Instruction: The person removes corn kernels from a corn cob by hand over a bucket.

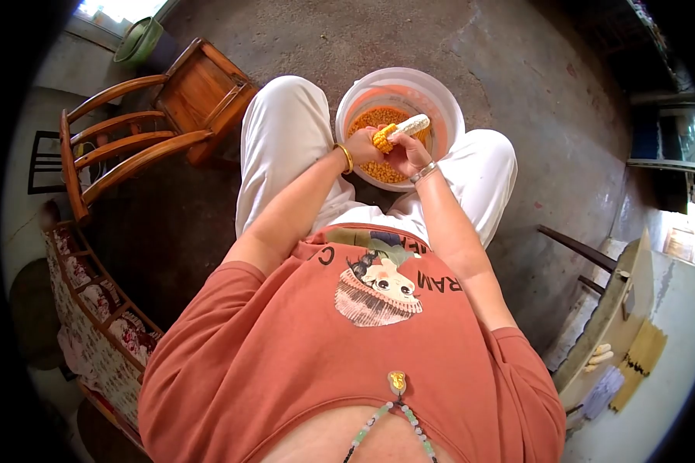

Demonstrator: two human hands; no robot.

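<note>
Between my knees stands a white bucket (pixel 453 96) with loose yellow corn kernels (pixel 377 118) in it. Over the bucket my left hand (pixel 363 144) is closed around a corn cob (pixel 384 139) that has yellow kernels on it. My right hand (pixel 411 154) is closed on a pale, stripped cob (pixel 411 125), which points up and to the right. Both hands are close together, and the cobs touch or overlap. The fingers are partly hidden behind the cobs.
A wooden chair (pixel 197 77) lies to the left, with a green bin (pixel 139 41) behind it. A cushioned seat (pixel 100 305) is at the lower left. On the right, a table (pixel 618 309) holds several pale cobs (pixel 599 356).
</note>
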